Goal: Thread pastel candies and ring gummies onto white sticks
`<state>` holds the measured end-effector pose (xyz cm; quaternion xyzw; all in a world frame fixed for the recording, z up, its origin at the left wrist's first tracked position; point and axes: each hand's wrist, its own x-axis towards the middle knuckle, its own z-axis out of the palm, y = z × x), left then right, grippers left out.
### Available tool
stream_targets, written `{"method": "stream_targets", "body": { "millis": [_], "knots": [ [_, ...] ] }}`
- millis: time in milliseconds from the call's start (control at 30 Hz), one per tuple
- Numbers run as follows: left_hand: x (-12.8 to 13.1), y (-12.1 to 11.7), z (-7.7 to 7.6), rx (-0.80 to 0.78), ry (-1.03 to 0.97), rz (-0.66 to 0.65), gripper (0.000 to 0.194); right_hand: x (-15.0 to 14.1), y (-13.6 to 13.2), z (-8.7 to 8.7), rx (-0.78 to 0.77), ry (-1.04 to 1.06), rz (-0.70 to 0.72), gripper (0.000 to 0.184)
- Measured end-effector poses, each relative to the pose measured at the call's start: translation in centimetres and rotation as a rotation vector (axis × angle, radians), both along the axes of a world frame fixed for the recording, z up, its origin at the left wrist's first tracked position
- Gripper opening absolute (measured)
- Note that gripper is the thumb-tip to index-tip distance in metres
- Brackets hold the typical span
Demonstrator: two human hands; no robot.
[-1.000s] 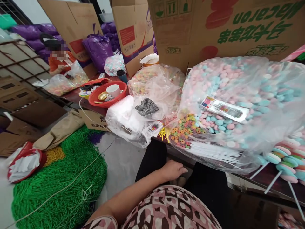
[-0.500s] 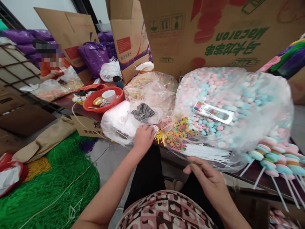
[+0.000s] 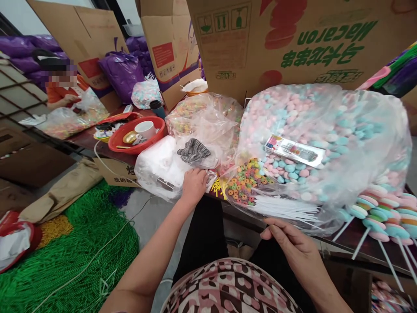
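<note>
My left hand point(image 3: 194, 187) rests at the table's near edge, fingers curled together by a clear plastic bag of white items point(image 3: 156, 163) and a small printed packet. What those fingers hold, if anything, is hidden. Just right of them lie yellow twist ties point(image 3: 216, 187). Below the white sticks point(image 3: 286, 208), my right hand point(image 3: 295, 243) has thumb and forefinger pinched; I cannot make out anything between them. Colourful ring candies point(image 3: 247, 180) lie beside the sticks in opened plastic. A big clear bag holds pink and blue candies point(image 3: 289, 113), with flat printed packets point(image 3: 295, 150) on top.
Candy skewers point(image 3: 384, 217) jut over the right table edge. A red basin point(image 3: 137, 145) with a white cup point(image 3: 145, 129) stands left. Large cardboard boxes point(image 3: 254, 43) line the back. Green strands point(image 3: 81, 234) cover the left floor. A person point(image 3: 63, 89) in orange sits far left.
The view has shifted slightly. My left hand stays by the bag and packet, while my right hand has moved a little right and down, still pinched.
</note>
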<state>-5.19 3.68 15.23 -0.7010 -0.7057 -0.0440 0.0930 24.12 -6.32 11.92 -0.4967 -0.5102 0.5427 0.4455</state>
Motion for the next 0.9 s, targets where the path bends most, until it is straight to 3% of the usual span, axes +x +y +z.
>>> {"method": "stream_targets", "body": {
  "millis": [100,233,333,433,533,600,700,800,900],
  "knots": [
    [0.1,-2.0,0.9,0.137,-0.141,-0.159,0.026,-0.7,1.0,0.3,-0.064,0.066,0.041,0.031],
    [2.3,-4.9,1.7,0.310,-0.351,-0.454,0.020,-2.1,3.0,1.7,-0.293,0.315,0.172,0.048],
    [5.1,-5.8,1.4,0.297,-0.334,-0.643,0.016,-2.6,4.2,2.6,-0.371,0.430,0.179,0.054],
    [7.8,-5.8,0.7,0.215,-0.358,-0.756,0.017,-1.9,4.5,2.7,-0.351,0.353,0.104,0.042],
    [10.1,-5.5,-0.1,0.115,-0.555,-0.724,0.017,-0.5,3.9,2.1,-0.300,0.316,-0.017,0.031],
    [11.3,-5.4,-0.5,-0.028,-0.741,-0.602,0.032,0.5,3.2,1.6,-0.255,0.340,-0.120,0.028],
    [12.7,-5.1,-0.7,-0.367,-1.008,-0.382,0.048,1.7,2.3,1.1,-0.190,0.355,-0.259,0.025],
    [13.8,-4.7,-0.7,-0.635,-1.233,-0.278,0.034,2.9,1.8,0.8,-0.183,0.346,-0.315,0.022],
    [14.8,-4.5,-0.3,-0.701,-1.238,-0.267,0.027,3.8,1.6,0.5,-0.217,0.366,-0.297,0.030]
  ]
}}
